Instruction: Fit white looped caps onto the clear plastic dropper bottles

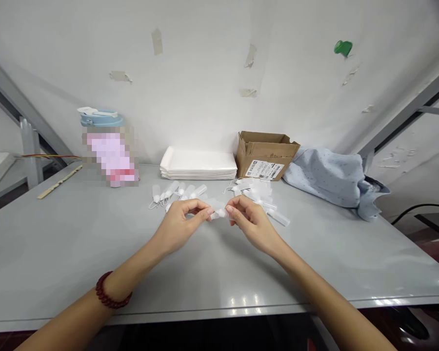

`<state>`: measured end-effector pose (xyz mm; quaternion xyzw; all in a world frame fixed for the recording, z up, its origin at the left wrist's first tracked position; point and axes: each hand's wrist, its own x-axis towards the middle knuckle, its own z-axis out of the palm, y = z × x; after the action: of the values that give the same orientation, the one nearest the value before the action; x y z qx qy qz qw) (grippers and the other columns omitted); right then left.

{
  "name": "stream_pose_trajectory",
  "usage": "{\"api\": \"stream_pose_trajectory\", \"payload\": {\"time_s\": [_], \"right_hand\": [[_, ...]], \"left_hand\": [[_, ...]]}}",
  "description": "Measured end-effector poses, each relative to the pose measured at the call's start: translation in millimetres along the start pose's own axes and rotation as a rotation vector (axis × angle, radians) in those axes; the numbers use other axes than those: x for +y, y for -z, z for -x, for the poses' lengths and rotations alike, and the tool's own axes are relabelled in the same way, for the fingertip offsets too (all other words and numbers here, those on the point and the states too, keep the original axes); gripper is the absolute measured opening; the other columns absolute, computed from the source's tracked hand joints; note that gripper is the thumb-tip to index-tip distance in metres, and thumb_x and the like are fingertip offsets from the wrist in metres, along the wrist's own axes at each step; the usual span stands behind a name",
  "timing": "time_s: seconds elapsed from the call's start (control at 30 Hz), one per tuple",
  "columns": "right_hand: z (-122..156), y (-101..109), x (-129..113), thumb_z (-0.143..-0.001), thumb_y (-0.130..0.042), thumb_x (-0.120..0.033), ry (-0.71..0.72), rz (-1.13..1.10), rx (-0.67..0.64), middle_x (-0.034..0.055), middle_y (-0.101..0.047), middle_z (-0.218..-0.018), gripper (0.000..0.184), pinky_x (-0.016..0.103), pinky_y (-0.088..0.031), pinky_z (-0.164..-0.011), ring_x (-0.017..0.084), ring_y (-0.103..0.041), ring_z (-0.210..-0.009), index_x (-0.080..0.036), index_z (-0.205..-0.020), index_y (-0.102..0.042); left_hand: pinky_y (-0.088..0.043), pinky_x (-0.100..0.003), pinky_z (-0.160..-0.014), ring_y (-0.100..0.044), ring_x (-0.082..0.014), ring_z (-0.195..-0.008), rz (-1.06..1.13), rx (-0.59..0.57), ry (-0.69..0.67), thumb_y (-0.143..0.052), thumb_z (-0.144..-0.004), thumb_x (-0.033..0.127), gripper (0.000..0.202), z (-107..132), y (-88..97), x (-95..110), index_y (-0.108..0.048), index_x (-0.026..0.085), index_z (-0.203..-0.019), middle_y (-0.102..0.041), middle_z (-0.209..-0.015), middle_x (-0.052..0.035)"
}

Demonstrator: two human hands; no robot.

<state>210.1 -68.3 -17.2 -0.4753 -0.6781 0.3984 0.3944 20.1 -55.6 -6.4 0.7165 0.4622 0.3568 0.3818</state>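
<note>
In the head view, my left hand [181,222] and my right hand [252,222] meet over the middle of the table, fingertips pinched. Between them is a small whitish plastic bottle [220,213], seemingly with a white cap; the fingers hide much of it. Behind my left hand lies a group of small translucent squeeze bottles [173,188] with white caps and thin loops. More such bottles [258,187] are heaped behind my right hand, and one bottle [279,217] lies at the near edge of that heap.
At the back, against the wall, are a stack of white envelopes [201,163] and an opened cardboard box [265,156]. A light blue cloth [325,175] lies right of the box. Farther left stand a blue-lidded container [101,118] and a thin wooden strip [60,181].
</note>
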Motion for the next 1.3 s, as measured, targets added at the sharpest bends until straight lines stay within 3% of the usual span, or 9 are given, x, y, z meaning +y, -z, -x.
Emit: {"api": "stream_pose_trajectory", "payload": {"time_s": [0.37,0.73,0.93,1.3], "right_hand": [[2.0,-9.2,4.4,-0.091,-0.048,-0.036,0.042,-0.07,0.01,-0.0017,-0.054,-0.068,0.019,0.024,-0.033,-0.052,0.009,-0.044,-0.056,-0.019,-0.083,-0.05],[-0.4,-7.1,6.3,-0.092,-0.046,-0.039,0.045,-0.14,0.016,-0.0006,-0.056,-0.07,0.021,0.023,-0.031,-0.05,0.009,-0.041,-0.056,-0.02,-0.085,-0.05],[-0.2,-6.0,5.4,-0.091,-0.047,-0.04,0.032,-0.131,0.008,-0.0003,-0.056,-0.07,0.021,0.024,-0.032,-0.051,0.01,-0.042,-0.058,-0.02,-0.085,-0.052],[1.7,-8.6,8.1,-0.089,-0.05,-0.039,0.014,-0.116,0.014,0.0004,-0.058,-0.07,0.021,0.024,-0.032,-0.051,0.01,-0.045,-0.058,-0.019,-0.083,-0.053]], "left_hand": [[-0.041,-0.027,-0.069,-0.057,-0.0154,-0.073,0.012,0.063,-0.051,-0.053,-0.083,0.029,0.023,4.4,-6.3,-1.4,-0.062,0.017,-0.065,-0.065,-0.069,0.0003],[-0.046,-0.026,-0.073,-0.061,-0.016,-0.076,0.113,0.106,0.052,-0.047,-0.087,0.034,0.03,-0.4,3.2,-0.1,-0.069,0.018,-0.074,-0.07,-0.074,-0.0012],[-0.043,-0.026,-0.068,-0.059,-0.0152,-0.074,0.035,0.023,0.01,-0.055,-0.083,0.035,0.024,-0.1,2.0,0.7,-0.066,0.018,-0.07,-0.067,-0.073,0.0005],[-0.042,-0.025,-0.067,-0.057,-0.014,-0.068,-0.017,-0.011,-0.045,-0.052,-0.084,0.03,0.025,3.7,-3.1,-2.9,-0.065,0.017,-0.067,-0.066,-0.068,0.0007]]}}
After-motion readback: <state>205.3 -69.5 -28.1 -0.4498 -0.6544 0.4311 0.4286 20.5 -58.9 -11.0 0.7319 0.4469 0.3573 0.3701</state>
